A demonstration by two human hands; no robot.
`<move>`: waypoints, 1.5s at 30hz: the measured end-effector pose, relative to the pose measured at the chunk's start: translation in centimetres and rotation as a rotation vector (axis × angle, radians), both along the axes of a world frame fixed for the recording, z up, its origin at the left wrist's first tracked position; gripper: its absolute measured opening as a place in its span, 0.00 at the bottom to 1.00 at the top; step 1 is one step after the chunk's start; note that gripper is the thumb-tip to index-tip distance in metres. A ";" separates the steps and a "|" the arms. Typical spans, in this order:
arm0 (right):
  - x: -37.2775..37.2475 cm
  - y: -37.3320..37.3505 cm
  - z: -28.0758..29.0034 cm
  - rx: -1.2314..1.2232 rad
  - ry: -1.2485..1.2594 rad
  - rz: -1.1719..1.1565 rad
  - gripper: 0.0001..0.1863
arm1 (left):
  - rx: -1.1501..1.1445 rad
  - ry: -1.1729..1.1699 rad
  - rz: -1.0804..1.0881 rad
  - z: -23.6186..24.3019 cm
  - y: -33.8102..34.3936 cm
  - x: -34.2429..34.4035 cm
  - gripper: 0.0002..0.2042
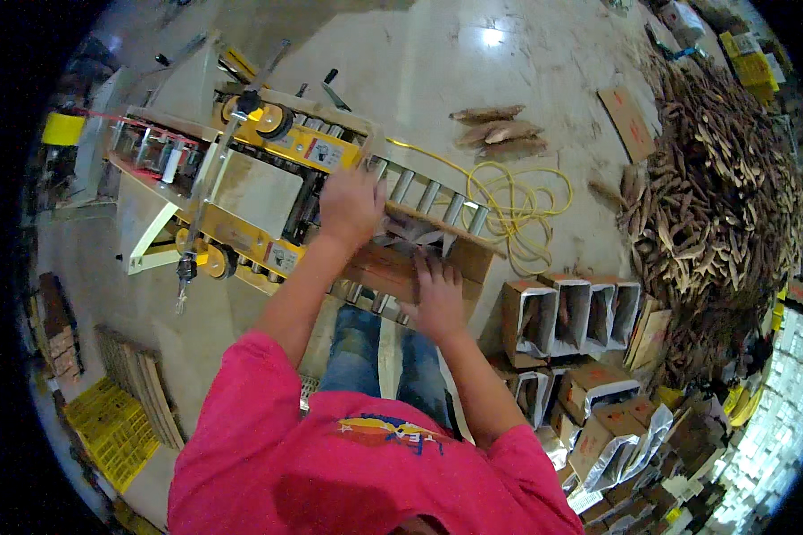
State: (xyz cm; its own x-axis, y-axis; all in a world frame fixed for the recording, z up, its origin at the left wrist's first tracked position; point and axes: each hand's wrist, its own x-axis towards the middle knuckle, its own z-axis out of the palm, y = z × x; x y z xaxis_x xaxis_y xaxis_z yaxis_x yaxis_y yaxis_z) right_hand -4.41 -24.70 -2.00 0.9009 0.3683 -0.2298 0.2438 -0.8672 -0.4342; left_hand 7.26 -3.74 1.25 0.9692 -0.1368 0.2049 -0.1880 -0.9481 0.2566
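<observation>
An open brown cardboard box (379,273) with a greyish plastic liner (410,234) in its opening lies on a short roller conveyor in front of me. My left hand (352,203) is over the box's far left corner, beside the yellow rail of a carton sealing machine (257,189); its fingers are blurred. Against the near right side of the box rests my right hand (437,294), fingers spread on the cardboard and thumb apart. One flap stands out at the box's right end. What is inside the box cannot be made out.
Conveyor rollers (430,195) run right of the machine. A yellow cord (517,209) lies coiled on the floor beyond. Lined open boxes (531,319) stand at my right, near a large heap of brown roots (714,187). A yellow crate (116,428) is at lower left.
</observation>
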 end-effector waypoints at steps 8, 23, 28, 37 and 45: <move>-0.2 -1.9 -0.2 0.139 -0.066 0.058 0.39 | -0.071 0.243 0.040 -3.6 -1.7 -10.2 0.38; 0.8 -3.4 -1.2 0.127 -0.062 -0.682 0.36 | -0.022 0.262 0.026 -4.4 -1.3 -11.2 0.39; 0.1 -4.4 -4.0 0.588 -0.117 -0.875 0.36 | -0.018 0.249 -0.044 -4.7 0.2 -11.2 0.34; -0.1 -3.6 -5.4 0.764 0.068 -1.035 0.30 | -0.035 0.009 0.350 0.4 8.3 -5.4 0.35; 3.7 9.6 -6.2 0.520 -0.022 -0.913 0.30 | -0.038 0.109 0.259 -3.4 10.6 -4.3 0.39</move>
